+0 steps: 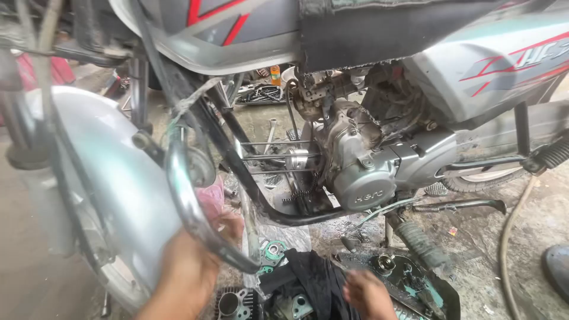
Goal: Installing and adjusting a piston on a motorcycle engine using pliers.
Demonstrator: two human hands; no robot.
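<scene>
Fingers of the left hand (188, 274) wrap the chrome crash guard (188, 207) beside the front fender (112, 184): rigid, smooth, likely greasy; grip its lower bend. Right hand (367, 293), fingers curled loosely, rests on black cloth (314, 278); soft, light.

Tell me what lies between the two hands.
In the head view, a black cloth lies between the left hand and the right hand, with a finned cylinder beside it.
</scene>
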